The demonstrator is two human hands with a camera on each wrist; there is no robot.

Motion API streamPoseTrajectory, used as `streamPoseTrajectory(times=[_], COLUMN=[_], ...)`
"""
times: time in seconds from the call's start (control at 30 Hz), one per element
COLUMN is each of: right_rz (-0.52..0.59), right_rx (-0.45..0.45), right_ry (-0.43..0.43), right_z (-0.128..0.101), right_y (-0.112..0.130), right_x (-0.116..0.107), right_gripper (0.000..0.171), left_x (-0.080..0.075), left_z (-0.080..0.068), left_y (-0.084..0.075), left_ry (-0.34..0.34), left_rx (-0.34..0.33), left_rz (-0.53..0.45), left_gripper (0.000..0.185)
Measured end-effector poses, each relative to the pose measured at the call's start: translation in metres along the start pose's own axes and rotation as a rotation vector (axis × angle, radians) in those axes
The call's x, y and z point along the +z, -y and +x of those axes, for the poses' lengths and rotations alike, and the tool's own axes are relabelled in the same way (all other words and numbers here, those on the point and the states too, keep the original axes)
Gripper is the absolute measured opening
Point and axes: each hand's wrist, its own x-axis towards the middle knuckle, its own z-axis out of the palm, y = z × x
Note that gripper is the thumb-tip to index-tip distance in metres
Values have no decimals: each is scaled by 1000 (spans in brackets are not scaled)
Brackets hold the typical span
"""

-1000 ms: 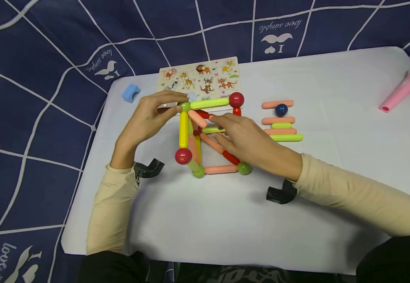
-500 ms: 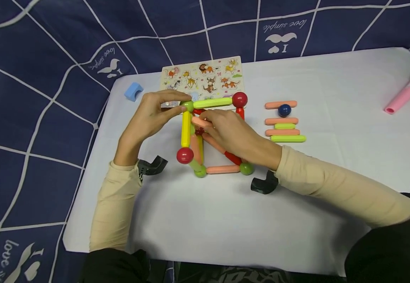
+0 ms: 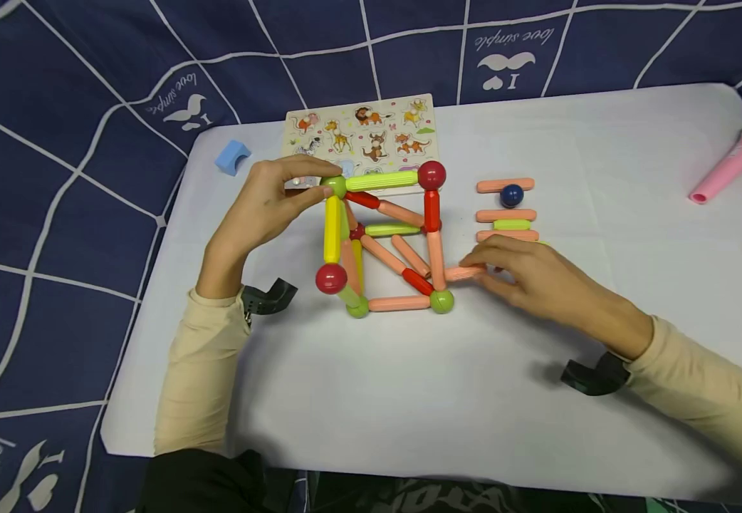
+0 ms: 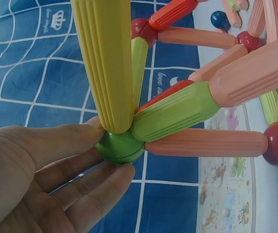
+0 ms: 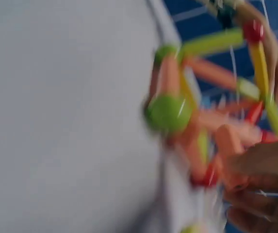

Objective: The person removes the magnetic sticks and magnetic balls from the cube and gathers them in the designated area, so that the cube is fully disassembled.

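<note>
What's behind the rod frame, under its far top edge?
An animal puzzle board lies flat behind the frame. Its far rows of animals show; its near edge is covered by the green top rod and the left hand.

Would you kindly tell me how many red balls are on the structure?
3: one at the top right corner, one at the near left corner, and a smaller-looking one low inside at the back left. The sticks may hide others.
</note>
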Motion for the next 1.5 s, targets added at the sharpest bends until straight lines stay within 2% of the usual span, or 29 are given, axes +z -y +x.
streamPoseTrajectory(times=[0.13, 0.2, 0.5, 0.67, 0.77, 0.87, 0.97, 1.07, 1.27, 1.4, 1.5], right_rz=[-93, -117, -196, -213, -111, 2, 19, -11, 16, 5, -16], right_rx=[155, 202, 193, 183, 229, 281, 311, 337, 362, 316, 303], right_ry=[-46, -48, -100, -135, -65, 76, 165, 161, 93, 45, 18], right_z=[-23, -28, -36, -32, -23, -13, -4, 0, 5, 14, 21], right_y=[-26, -34, -46, -33, -13, 8, 21, 25, 17, 7, 1], right_x=[-2, -2, 5, 6, 12, 23, 35, 41, 34, 27, 24], right_gripper=[25, 22, 16, 15, 13, 18, 26, 31, 23, 8, 6], left_x=[-3, -3, 0, -1, -2, -1, 0, 2, -5, -8, -6], left_z=[1, 1, 2, 3, 3, 3, 1, -1, -14, -33, -48], left_y=[-1, 0, 0, -2, -2, -2, -1, 0, 0, -6, -12], left_ry=[0, 2, 11, 18, 16, 14, 19, 27, 62, 78, 77], left_rx=[-13, -24, -39, -47, -46, -50, -52, -43, -23, 24, 63], left_rz=[18, 13, -20, -24, -23, -36, -61, -80, -48, -22, 13], left_gripper=[33, 32, 30, 31, 31, 30, 29, 28, 32, 34, 32])
